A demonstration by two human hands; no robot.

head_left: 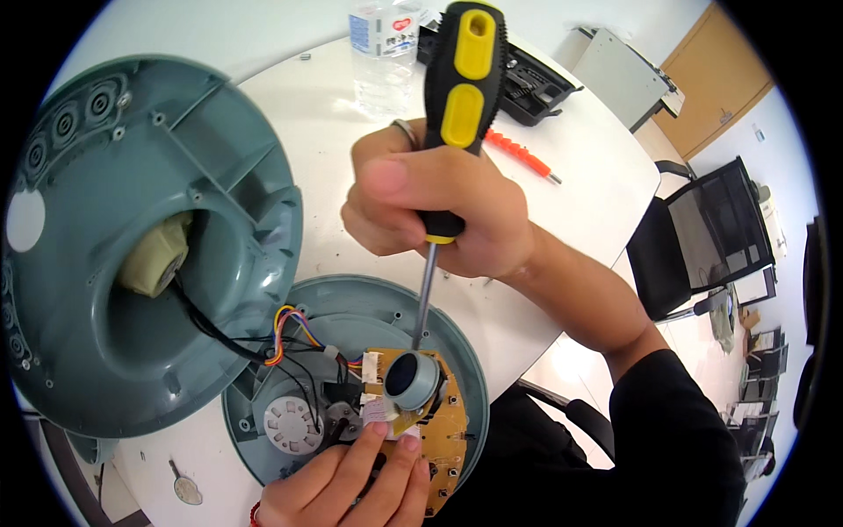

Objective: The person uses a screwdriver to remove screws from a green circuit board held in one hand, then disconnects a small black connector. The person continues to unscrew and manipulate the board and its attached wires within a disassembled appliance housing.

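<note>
The tip of the screwdriver (pixel 462 114) is lost at or behind the round knob (pixel 413 382); I cannot tell which. The left hand (pixel 342 483), cut by the lower edge, covers part of the circuit board (pixel 452 413). The upper edge cuts the bottle (pixel 384 75). One small grey piece (pixel 306 56) is too tiny to identify.

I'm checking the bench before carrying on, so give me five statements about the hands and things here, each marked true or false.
1. The right hand grips a black-and-yellow screwdriver. True.
2. The left hand is up by the clear bottle. False: it is at the circuit board.
3. The orange-red tool lies on the white table. True.
4. The clear bottle lies on its side. False: it stands upright.
5. A ring is on the right hand. True.
</note>
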